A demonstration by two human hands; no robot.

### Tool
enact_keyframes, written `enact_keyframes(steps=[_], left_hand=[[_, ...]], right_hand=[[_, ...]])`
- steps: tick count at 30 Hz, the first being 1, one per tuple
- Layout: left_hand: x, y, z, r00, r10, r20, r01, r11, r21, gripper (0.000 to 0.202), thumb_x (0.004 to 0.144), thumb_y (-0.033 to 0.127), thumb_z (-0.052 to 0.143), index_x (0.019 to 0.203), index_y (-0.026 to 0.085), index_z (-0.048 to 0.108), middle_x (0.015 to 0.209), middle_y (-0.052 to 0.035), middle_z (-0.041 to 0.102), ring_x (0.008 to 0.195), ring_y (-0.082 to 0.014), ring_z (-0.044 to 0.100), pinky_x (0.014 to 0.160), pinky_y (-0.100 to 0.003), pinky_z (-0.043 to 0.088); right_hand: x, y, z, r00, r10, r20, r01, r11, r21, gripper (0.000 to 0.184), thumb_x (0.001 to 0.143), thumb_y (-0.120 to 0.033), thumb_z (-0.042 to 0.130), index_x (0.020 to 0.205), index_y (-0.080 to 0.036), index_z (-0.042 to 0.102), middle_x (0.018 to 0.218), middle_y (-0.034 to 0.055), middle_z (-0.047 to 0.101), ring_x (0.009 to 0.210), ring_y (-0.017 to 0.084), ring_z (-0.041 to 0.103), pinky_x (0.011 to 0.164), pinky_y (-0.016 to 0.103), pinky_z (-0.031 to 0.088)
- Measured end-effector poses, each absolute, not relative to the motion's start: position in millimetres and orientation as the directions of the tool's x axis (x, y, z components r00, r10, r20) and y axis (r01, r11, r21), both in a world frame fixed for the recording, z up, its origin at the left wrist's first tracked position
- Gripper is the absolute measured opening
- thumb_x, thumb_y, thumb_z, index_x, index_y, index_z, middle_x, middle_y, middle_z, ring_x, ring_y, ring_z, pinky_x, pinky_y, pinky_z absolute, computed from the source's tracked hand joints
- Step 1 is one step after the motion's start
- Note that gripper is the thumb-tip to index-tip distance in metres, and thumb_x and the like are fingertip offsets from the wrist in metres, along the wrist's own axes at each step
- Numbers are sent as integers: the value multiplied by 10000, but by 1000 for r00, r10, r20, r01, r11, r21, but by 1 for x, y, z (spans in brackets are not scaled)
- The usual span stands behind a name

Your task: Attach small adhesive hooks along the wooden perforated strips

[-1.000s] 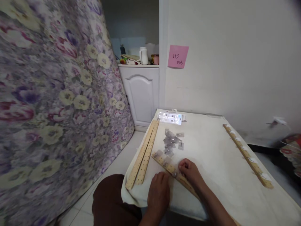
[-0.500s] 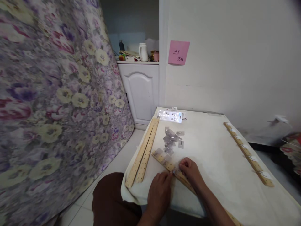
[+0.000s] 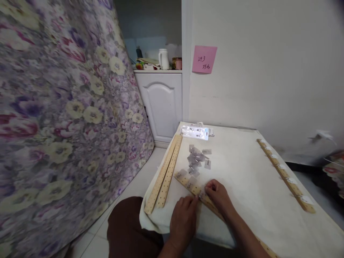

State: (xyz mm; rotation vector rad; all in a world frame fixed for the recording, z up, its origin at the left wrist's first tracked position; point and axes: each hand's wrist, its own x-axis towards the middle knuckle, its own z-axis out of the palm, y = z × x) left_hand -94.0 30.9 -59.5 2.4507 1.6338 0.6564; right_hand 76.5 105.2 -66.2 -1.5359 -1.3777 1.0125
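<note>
A pale wooden strip with rows of holes (image 3: 185, 182) lies slantwise across the near part of the table. Two clear square hooks, one of them a clear hook (image 3: 191, 182), sit along its far end. A third clear hook (image 3: 201, 194) is on the strip between my hands. My left hand (image 3: 184, 218) is closed, its fingertips at the near edge of the strip and against this hook. Above the strip, my right hand (image 3: 218, 196) pinches at the hook's other side with thumb and forefinger; its fingers partly hide the piece. My right forearm covers part of the strip.
Beyond the strip lies a loose pile of clear hooks (image 3: 196, 157). Two holed wooden strips (image 3: 168, 175) run along the table's left edge. Another strip with white pieces (image 3: 285, 175) lies at the right. Clear packaging (image 3: 195, 132) rests at the back.
My hands keep almost the same positions at the third hook. The whole view has shifted very slightly.
</note>
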Motion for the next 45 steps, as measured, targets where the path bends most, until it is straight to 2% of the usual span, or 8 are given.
enact_keyframes(steps=[11,21,27,45], left_hand=[[-93,29,-61,309,896,319,859,-407,312,498,821,38,435,1287,212,466,989,-62,557,888,-202,489,784,-369,475],[-92,30,-57,316,908,274,859,-397,323,504,821,35,434,1294,209,458,998,-63,563,904,-208,487,802,-389,473],[-92,30,-58,308,904,296,854,-400,332,484,817,27,437,1261,213,482,1016,-60,564,915,-197,491,811,-371,466],[-91,30,-56,319,898,302,869,-405,284,455,837,46,447,1263,205,480,994,-61,560,889,-202,490,786,-370,468]], right_hand=[[76,105,-66,76,996,-55,310,-76,-948,68,665,-248,573,649,-194,534,570,-28,546,556,135,494,527,238,378],[76,104,-66,75,995,-61,308,-82,-948,86,657,-261,575,632,-201,518,558,-33,538,550,138,491,532,244,375],[77,103,-66,75,996,-46,329,-68,-942,58,672,-238,558,647,-197,524,576,-27,541,568,141,503,540,243,376],[77,104,-67,70,997,-39,331,-60,-942,73,670,-265,572,685,-198,548,574,-26,554,569,152,514,548,247,387]])
